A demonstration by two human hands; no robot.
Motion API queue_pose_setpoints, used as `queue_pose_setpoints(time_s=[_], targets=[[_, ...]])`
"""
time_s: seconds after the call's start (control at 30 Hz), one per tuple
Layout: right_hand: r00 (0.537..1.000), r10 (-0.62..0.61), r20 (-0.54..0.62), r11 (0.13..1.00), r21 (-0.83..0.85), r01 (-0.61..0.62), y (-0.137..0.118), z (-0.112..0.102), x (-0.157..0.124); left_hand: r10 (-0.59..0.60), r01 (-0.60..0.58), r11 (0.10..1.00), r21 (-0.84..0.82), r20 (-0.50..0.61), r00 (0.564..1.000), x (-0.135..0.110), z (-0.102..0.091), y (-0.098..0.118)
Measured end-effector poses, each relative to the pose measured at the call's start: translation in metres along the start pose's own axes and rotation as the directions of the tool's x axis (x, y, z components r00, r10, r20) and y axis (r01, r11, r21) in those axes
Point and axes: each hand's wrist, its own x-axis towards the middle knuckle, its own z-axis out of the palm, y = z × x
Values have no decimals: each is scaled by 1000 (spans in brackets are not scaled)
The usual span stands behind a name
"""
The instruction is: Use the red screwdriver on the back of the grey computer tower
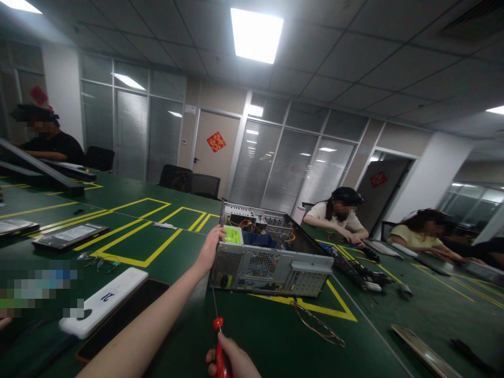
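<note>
An open grey computer case lies on its side on the green table, with cables and a green-labelled power supply showing inside. My left hand grips the case's near left top edge beside the power supply. My right hand is at the bottom edge, closed round the red handle of a screwdriver. The screwdriver's thin shaft points up toward the lower left corner of the case's rear panel.
A white power bank and a dark phone lie at left, glasses beyond them. A loose wire loop lies before the case. Tools and parts are to the right. Three other people sit at the table's far sides.
</note>
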Motion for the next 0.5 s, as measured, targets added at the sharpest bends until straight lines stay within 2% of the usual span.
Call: queue_pose_setpoints(time_s=[0.23, 0.37, 0.5], targets=[[996, 87, 2, 994, 65, -87, -8, 8, -8, -11, 11, 1000, -6, -4, 1000, 0, 1, 2], [998, 43, 36, 998, 36, -44, -6, 0, -4, -6, 6, 1000, -4, -5, 1000, 0, 1, 1], [1000, 5, 22, 1000, -16, -4, -2, -5, 0, -3, 3, 1000, -7, -3, 1000, 0, 1, 0]])
